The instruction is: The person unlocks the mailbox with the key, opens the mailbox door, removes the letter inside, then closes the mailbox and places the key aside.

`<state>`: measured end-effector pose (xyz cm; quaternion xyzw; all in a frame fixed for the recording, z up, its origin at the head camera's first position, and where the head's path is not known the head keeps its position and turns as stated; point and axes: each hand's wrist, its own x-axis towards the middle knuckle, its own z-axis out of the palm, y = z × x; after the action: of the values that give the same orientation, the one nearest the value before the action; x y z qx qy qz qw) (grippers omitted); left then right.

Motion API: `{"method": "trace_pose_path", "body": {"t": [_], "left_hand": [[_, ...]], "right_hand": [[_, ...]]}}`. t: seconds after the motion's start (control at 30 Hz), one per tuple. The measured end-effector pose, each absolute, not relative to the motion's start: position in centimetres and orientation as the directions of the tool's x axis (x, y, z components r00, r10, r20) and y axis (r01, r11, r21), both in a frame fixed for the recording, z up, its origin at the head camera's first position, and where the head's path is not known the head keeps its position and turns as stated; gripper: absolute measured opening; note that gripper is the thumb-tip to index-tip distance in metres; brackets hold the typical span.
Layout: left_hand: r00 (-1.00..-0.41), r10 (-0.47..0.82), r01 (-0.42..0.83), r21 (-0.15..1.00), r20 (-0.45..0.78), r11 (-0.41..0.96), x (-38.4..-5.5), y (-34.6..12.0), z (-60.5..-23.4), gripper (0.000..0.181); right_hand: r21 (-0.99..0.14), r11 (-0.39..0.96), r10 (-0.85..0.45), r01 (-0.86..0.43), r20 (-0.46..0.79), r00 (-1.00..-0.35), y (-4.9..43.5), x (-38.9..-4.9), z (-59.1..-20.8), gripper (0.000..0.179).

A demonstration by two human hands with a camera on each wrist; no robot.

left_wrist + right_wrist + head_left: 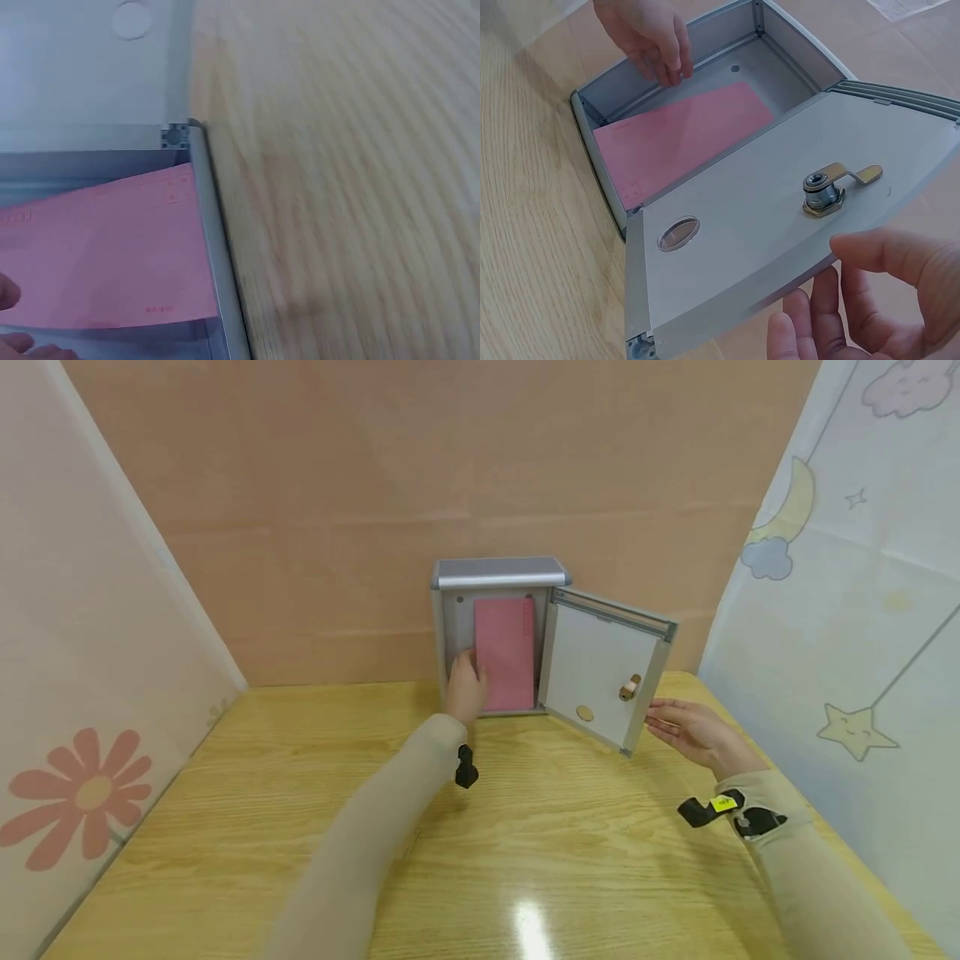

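A grey metal letter box stands at the back of the table, its hinged door swung out to the right. Inside, a pink envelope leans upright against the back panel. My left hand reaches into the box beside the envelope's left edge, fingers loose and apart from it in the right wrist view. At the door's free edge, my right hand has its thumb on the near side and its fingers behind, pinching the rim. A cam lock sits on the door's inner face.
The wooden table runs up to an orange backdrop. Patterned side panels, one with a flower and one with a star, border it left and right. A round window is set in the door.
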<state>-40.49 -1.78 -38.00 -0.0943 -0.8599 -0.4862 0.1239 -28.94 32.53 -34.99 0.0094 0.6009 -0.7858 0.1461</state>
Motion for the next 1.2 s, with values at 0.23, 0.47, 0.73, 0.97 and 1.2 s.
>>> {"method": "trace_pose_path", "body": {"t": [0.23,0.47,0.73,0.97,1.2], "left_hand": [[-0.991,0.094,0.122,0.915,0.092,0.384,-41.7,-1.8,-38.8,0.056],[-0.995,0.082,0.081,0.945,0.058,0.316,-42.0,-1.5,-39.4,0.058],[-0.984,-0.075,0.105,0.860,0.164,0.499,-42.1,-1.1,-39.2,0.042],[-0.958,-0.131,0.136,0.809,0.253,0.571,-41.8,-0.7,-38.9,0.023],[-0.949,-0.110,0.193,0.819,0.296,0.541,-41.1,-1.0,-38.6,0.017]], "right_hand": [[-0.941,-0.232,-0.222,0.247,-0.196,-0.955,32.1,-28.9,-35.7,0.008],[-0.943,-0.240,-0.231,0.230,-0.175,-0.957,31.9,-28.6,-35.8,0.012],[-0.948,-0.231,-0.225,0.218,-0.166,-0.960,32.1,-28.6,-35.5,0.014],[-0.949,-0.231,-0.216,0.216,-0.167,-0.962,32.2,-28.3,-35.2,0.013],[-0.951,-0.225,-0.213,0.211,-0.163,-0.963,32.3,-28.3,-35.0,0.013]]}}
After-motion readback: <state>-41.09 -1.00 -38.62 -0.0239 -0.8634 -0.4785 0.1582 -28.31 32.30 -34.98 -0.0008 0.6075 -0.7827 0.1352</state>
